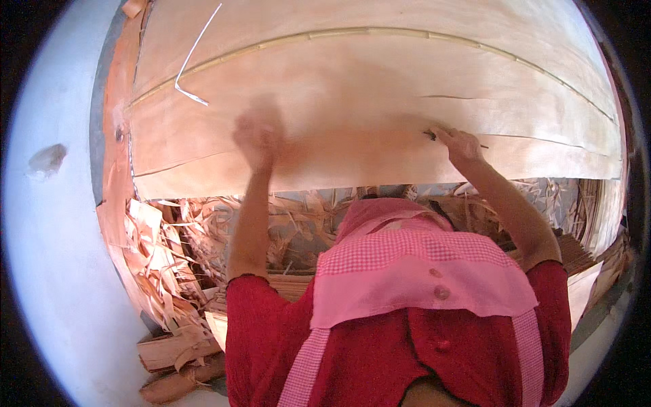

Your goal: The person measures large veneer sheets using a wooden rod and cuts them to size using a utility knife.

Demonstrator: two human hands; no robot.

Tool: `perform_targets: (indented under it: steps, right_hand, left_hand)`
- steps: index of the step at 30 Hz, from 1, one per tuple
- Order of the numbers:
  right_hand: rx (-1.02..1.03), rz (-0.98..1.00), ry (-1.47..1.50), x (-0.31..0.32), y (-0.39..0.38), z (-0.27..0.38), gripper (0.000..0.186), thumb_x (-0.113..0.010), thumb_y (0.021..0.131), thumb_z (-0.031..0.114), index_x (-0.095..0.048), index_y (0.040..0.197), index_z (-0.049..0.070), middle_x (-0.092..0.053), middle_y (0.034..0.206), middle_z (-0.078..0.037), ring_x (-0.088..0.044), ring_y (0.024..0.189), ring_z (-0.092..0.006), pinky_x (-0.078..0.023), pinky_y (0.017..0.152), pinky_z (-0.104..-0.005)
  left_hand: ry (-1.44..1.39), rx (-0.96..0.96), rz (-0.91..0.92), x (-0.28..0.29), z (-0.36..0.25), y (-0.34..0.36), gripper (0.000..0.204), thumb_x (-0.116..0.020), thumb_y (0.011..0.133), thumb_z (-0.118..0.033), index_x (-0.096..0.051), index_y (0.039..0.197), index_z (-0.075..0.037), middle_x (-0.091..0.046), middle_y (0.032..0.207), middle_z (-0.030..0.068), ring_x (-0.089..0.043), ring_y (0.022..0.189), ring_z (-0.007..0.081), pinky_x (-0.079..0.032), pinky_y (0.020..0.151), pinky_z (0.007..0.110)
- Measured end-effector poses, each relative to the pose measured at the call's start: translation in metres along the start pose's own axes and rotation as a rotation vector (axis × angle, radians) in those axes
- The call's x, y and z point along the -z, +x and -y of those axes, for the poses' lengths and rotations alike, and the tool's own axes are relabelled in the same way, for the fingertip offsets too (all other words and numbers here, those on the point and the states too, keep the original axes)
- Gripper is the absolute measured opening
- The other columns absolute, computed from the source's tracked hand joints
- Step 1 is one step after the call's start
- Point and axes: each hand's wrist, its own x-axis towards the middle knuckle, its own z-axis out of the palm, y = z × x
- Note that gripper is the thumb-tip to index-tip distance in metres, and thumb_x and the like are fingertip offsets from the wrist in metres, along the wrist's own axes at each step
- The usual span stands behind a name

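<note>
A broad sheet of pale tan wood veneer point(325, 74) spreads before me, with a few cracks running along its grain. My left hand point(259, 139) is over its left part, near the front edge, and so smeared by motion that its fingers cannot be made out. On the right, my right hand point(461, 145) is closed around a slim dark tool point(484, 146). One end sticks out past the hand's right side, and a dark bit shows by the fingertips. The tool's kind is too small to tell.
A thin bamboo strip point(369, 31) curves across the veneer, with a bent white strip point(182, 76) at upper left. Torn veneer scraps point(152, 237) heap below the front edge. Stacked sheets point(600, 210) stand at right. A pale blue wall point(54, 230) bounds the left side.
</note>
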Motion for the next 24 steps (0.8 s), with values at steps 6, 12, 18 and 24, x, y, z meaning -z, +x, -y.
perform_targets:
  steps: [6, 12, 18, 24]
  right_hand:
    - [-0.066, 0.09, 0.011, 0.014, 0.01, -0.003, 0.043, -0.045, 0.074, 0.001, -0.052, 0.113, 0.016, -0.056, 0.107, -0.011, -0.058, 0.084, -0.0295, -0.048, 0.071, -0.0401]
    - [-0.02, 0.047, 0.214, 0.017, 0.013, -0.003, 0.045, -0.045, 0.072, -0.003, -0.052, 0.113, 0.014, -0.057, 0.1, -0.014, -0.058, 0.079, -0.0306, -0.048, 0.067, -0.0392]
    - [-0.037, 0.072, 0.045, 0.013, 0.011, -0.006, 0.048, -0.045, 0.069, -0.007, -0.052, 0.112, 0.014, -0.059, 0.094, -0.014, -0.058, 0.075, -0.0307, -0.049, 0.065, -0.0391]
    - [-0.011, 0.03, 0.07, 0.001, 0.008, -0.014, 0.05, -0.045, 0.068, -0.008, -0.051, 0.112, 0.014, -0.059, 0.094, -0.013, -0.057, 0.072, -0.0299, -0.048, 0.061, -0.0393]
  left_hand:
    - [0.247, 0.652, 0.014, 0.027, 0.1, 0.07, 0.049, -0.046, 0.083, -0.026, -0.032, 0.13, -0.022, -0.02, 0.14, 0.0065, -0.023, 0.126, 0.0316, -0.031, 0.09, 0.056]
    - [0.269, -0.092, 0.117, 0.027, 0.157, 0.103, 0.029, -0.049, 0.079, -0.008, -0.055, 0.105, -0.018, -0.045, 0.121, 0.0004, -0.041, 0.113, 0.02, -0.036, 0.09, 0.038]
    - [0.31, -0.382, 0.259, 0.044, 0.166, 0.131, 0.024, -0.048, 0.076, -0.004, -0.055, 0.097, -0.014, -0.051, 0.107, 0.0028, -0.046, 0.106, 0.0202, -0.038, 0.087, 0.036]
    - [0.375, -0.447, 0.25, 0.046, 0.177, 0.132, 0.023, -0.048, 0.074, -0.005, -0.055, 0.095, -0.011, -0.054, 0.097, 0.0044, -0.048, 0.101, 0.0208, -0.039, 0.085, 0.034]
